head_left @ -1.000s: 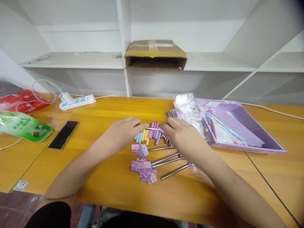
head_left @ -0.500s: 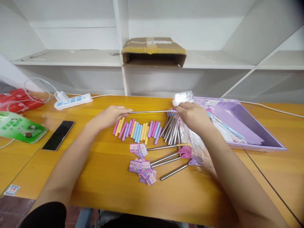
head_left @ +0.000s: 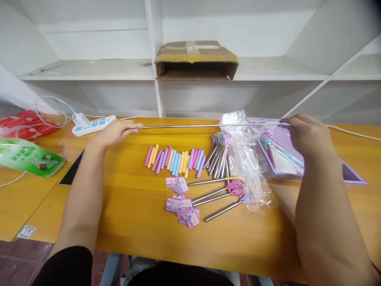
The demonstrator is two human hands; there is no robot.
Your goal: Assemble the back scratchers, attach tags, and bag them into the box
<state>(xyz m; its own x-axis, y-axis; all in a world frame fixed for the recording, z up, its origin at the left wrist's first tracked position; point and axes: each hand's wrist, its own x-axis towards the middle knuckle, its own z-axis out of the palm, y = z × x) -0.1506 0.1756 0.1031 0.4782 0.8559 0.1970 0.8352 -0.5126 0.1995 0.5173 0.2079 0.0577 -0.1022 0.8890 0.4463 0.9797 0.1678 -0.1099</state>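
Note:
A thin telescopic metal rod (head_left: 208,126) is stretched out level above the wooden table (head_left: 133,222). My left hand (head_left: 114,132) pinches its left end and my right hand (head_left: 306,133) pinches its right end. Below the rod lies a row of several pastel sleeves (head_left: 175,159) in pink, yellow, blue and purple. To their right is a bunch of collapsed metal rods with small coloured hand-shaped tips (head_left: 218,153). Three more such rods (head_left: 217,196) lie nearer me, beside a pile of small pink cards (head_left: 181,200).
Crumpled clear plastic bags (head_left: 248,163) and a purple box lid (head_left: 285,153) sit at the right. A white power strip (head_left: 93,125), a black phone (head_left: 71,172), a green packet (head_left: 29,157) and red packets (head_left: 26,121) are at the left. A cardboard box (head_left: 196,61) rests on the white shelf behind.
My hands lifted one rod from the pile and pulled apart, the left going left and the right going far right. The rod grew from short to its long extended length.

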